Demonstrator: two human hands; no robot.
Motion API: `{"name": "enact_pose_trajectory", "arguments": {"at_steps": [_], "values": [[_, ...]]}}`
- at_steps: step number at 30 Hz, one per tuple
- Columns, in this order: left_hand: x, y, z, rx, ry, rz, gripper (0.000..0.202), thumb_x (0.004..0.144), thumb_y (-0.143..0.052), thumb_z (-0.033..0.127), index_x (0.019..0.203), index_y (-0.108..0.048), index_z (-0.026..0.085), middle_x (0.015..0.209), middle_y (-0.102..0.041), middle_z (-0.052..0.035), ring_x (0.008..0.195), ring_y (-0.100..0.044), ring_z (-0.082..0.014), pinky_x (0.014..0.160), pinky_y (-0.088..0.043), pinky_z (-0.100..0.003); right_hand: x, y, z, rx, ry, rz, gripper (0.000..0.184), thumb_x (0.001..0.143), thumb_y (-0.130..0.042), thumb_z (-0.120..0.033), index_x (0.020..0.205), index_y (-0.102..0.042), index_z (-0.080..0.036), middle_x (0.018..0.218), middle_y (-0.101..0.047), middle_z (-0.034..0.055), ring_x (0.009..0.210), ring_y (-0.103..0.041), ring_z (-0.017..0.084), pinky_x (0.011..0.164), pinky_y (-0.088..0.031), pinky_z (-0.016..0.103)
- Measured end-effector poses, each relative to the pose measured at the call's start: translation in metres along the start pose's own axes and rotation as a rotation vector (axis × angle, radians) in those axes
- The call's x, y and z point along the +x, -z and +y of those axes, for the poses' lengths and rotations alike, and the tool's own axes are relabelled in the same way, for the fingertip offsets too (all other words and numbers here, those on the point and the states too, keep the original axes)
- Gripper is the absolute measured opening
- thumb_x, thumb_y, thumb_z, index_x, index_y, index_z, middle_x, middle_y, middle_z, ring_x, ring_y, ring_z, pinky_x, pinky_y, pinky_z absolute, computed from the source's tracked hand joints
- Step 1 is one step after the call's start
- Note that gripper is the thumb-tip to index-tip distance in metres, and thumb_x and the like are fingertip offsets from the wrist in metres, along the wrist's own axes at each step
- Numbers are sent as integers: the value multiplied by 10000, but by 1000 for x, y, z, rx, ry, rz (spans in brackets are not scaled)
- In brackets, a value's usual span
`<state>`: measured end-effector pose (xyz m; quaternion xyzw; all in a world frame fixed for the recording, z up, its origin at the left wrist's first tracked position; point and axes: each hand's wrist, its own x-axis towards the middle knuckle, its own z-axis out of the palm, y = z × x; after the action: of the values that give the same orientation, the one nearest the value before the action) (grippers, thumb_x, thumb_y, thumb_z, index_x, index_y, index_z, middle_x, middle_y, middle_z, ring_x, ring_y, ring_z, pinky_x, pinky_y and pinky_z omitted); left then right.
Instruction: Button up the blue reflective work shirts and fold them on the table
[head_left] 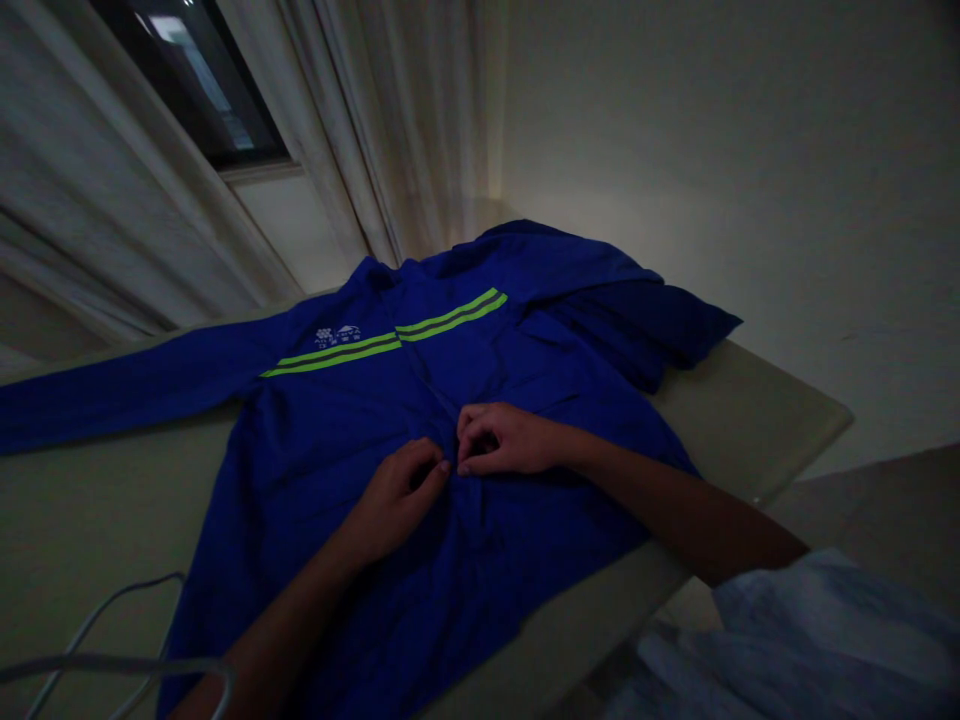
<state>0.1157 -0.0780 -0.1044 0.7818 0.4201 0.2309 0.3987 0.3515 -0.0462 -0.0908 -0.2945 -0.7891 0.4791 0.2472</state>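
A blue work jacket with a yellow-green and dark stripe across the chest lies front side up, its collar away from me. White printing shows above the stripe on the left. Along the front opening, my left hand pinches the cloth between thumb and fingers. Just to its right, my right hand is closed in a similar pinch at the same front edge. The fingertips of both hands nearly meet. Any button or fastener between them is too small and dark to make out.
The jacket spreads over a pale table, one sleeve stretched out left. More dark blue cloth is bunched at the right. A white cable loops at the lower left. Curtains, a dark window and a wall stand behind.
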Motion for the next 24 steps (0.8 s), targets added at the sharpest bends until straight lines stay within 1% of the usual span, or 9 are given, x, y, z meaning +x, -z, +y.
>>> {"name": "enact_pose_trajectory", "arguments": {"at_steps": [3,7,12,16,20,24], "values": [[-1,-3,1,32,-28,10,329,1059,-455,404,794,-511,217,801,-525,13,758,-508,-170,718,-386,-319,-1,2,4,-10,-18,-19,98,848,-829,-253,859,-807,-158,955,-596,15,734,-559,92,652,-448,211],[-4,-7,2,83,-57,20,310,1087,-410,386,842,-508,224,844,-539,12,797,-510,-179,765,-372,-338,-1,6,6,-19,-16,-41,104,837,-846,-263,871,-823,-167,936,-607,16,762,-570,105,676,-453,218],[-4,-8,0,99,-52,30,293,1094,-420,381,873,-538,228,818,-553,23,770,-509,-176,759,-355,-337,-1,7,5,-34,-20,-40,156,841,-858,-320,857,-826,-168,907,-612,11,761,-577,110,700,-454,229],[-4,-8,-1,46,-32,40,293,1088,-433,388,875,-554,227,827,-574,15,777,-525,-177,755,-374,-331,-2,5,2,-102,26,-12,111,862,-834,-269,861,-807,-161,930,-605,15,791,-591,120,714,-462,238],[-5,-8,0,26,-25,63,284,1077,-452,384,880,-581,224,835,-597,5,788,-542,-181,757,-390,-328,-1,3,0,-161,82,-17,99,912,-778,-240,873,-786,-149,940,-612,25,823,-600,135,758,-473,257],[-6,-7,2,25,-21,82,285,1063,-475,381,867,-605,220,811,-610,4,764,-550,-176,736,-395,-319,-2,1,-5,-238,85,10,92,925,-764,-219,882,-779,-139,939,-616,28,811,-604,133,752,-463,255]]}}
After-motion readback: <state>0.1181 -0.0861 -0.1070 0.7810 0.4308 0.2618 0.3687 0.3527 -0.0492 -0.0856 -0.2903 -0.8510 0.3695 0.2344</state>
